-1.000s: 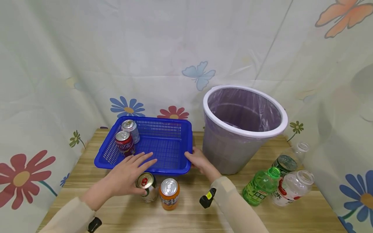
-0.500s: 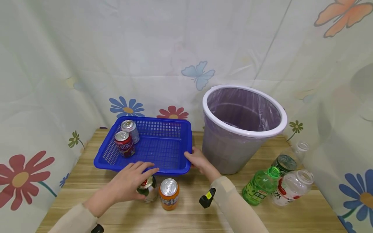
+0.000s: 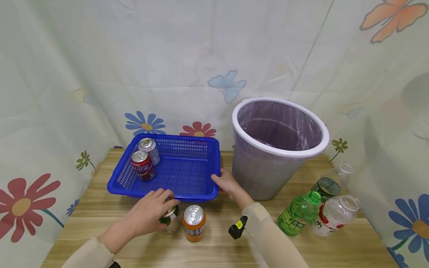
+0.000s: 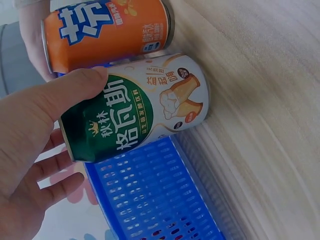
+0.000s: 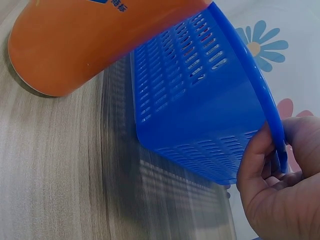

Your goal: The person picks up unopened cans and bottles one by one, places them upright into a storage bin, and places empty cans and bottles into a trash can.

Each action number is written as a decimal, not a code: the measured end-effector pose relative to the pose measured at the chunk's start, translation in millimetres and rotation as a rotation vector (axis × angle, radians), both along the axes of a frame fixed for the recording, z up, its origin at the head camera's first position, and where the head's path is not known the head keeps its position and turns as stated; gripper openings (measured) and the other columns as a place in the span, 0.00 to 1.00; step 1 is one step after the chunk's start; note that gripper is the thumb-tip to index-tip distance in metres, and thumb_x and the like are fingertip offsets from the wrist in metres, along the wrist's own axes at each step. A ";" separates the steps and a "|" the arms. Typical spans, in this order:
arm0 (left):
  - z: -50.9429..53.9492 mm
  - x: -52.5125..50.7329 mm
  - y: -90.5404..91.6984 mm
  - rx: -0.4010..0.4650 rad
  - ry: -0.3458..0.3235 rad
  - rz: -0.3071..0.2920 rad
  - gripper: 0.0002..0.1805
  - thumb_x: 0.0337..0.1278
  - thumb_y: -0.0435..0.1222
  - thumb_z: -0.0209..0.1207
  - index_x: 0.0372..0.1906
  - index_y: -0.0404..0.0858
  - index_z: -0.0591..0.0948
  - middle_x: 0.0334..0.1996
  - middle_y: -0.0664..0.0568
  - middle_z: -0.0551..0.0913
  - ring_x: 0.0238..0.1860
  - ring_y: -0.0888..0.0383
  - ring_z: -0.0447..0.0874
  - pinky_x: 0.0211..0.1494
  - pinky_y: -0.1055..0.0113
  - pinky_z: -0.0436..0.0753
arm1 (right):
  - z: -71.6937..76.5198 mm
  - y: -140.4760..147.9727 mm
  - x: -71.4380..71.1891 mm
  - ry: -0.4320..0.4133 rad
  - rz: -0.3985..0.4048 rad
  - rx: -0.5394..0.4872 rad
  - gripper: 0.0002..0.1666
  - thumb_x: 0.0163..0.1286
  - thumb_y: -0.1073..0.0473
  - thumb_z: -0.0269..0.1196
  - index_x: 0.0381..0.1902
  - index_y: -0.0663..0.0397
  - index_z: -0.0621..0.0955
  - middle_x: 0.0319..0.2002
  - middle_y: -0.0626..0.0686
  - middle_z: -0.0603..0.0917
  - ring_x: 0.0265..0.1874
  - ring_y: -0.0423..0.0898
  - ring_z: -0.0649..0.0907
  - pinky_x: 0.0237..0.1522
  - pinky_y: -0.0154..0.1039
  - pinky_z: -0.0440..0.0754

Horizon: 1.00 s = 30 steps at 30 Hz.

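Note:
In the head view my left hand (image 3: 147, 214) curls its thumb and fingers round the upper part of a green and white drink can (image 4: 150, 107). That can stands upright on the wooden table, and the hand hides much of it. Close on its right is an orange soda can (image 3: 194, 222), also upright. My right hand (image 3: 230, 185) grips the right rim of a blue plastic basket (image 3: 196, 196), thumb and fingers on either side in the right wrist view. Inside the basket, at its left end, stand a dark red can (image 3: 143, 166) and a silver can (image 3: 149, 150).
Right of the basket stands a grey waste bin (image 3: 261, 175) with a white rim and a plastic liner. Farther right are a green bottle (image 3: 298, 216), a clear bottle with a red and white label (image 3: 335, 216) and another clear bottle (image 3: 330, 184). A printed curtain encloses the table.
My left hand has come down from above the basket's front rim onto the green and white can, and its fingers have closed in round it. The right hand stays on the basket rim.

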State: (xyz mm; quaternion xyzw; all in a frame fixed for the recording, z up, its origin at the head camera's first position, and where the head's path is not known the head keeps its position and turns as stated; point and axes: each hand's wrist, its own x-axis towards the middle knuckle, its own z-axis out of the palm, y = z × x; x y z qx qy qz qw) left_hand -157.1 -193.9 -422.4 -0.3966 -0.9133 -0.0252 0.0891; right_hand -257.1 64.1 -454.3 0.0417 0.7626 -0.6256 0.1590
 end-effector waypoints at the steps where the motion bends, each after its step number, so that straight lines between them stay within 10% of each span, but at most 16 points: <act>1: -0.5 0.0 0.3 0.003 0.000 0.000 0.37 0.25 0.50 0.74 0.51 0.45 0.77 0.44 0.54 0.72 0.41 0.56 0.69 0.38 0.61 0.75 | 0.2 0.0 0.1 0.000 0.001 0.001 0.20 0.62 0.61 0.51 0.50 0.67 0.69 0.44 0.68 0.79 0.39 0.60 0.83 0.32 0.45 0.84; 30: -0.3 10.3 -1.6 -0.008 0.051 -0.032 0.35 0.19 0.47 0.75 0.44 0.44 0.76 0.41 0.53 0.71 0.39 0.55 0.69 0.35 0.62 0.75 | 1.9 0.4 0.8 -0.005 0.011 0.001 0.20 0.63 0.61 0.51 0.51 0.68 0.68 0.45 0.69 0.78 0.39 0.60 0.83 0.34 0.46 0.84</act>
